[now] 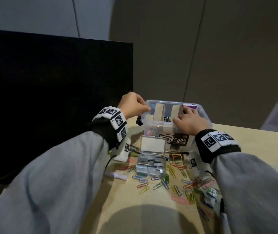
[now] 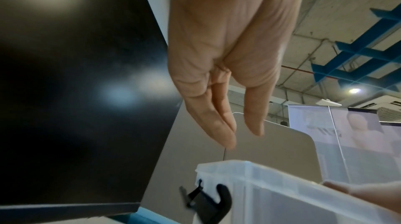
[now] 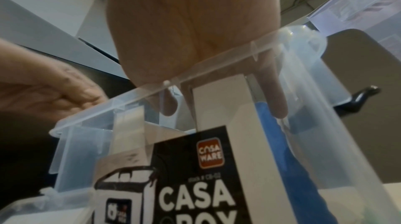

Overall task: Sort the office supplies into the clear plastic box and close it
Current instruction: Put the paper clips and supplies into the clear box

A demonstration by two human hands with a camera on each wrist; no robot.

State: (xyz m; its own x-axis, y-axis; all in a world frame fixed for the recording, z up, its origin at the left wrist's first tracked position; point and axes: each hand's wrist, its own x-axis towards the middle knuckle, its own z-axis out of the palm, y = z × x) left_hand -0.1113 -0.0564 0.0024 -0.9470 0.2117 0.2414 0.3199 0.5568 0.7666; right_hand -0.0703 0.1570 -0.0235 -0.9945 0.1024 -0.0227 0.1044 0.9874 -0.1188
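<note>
The clear plastic box (image 1: 155, 128) (image 2: 271, 190) (image 3: 217, 63) with a "CASA BOX" label stands open on the table, with no lid on it. Two cardboard dividers (image 1: 158, 112) stand inside. A purple item (image 1: 192, 106) sits at the box's back right and a blue item (image 3: 273, 142) lies in the right section. My left hand (image 1: 145, 109) (image 2: 243, 137) hovers at the box's left rim with fingers straight and holds nothing. My right hand (image 1: 185, 115) (image 3: 223, 107) reaches down into the box, its fingers on either side of the right divider (image 1: 176, 112).
Many coloured paper clips (image 1: 177, 169) lie scattered in front of the box. A small clear case (image 1: 152, 144) with its lid up holds metal pieces (image 1: 151, 164). A small red box (image 1: 177, 156) and a marker (image 1: 133, 150) lie nearby. A black monitor (image 1: 50, 98) stands at the left.
</note>
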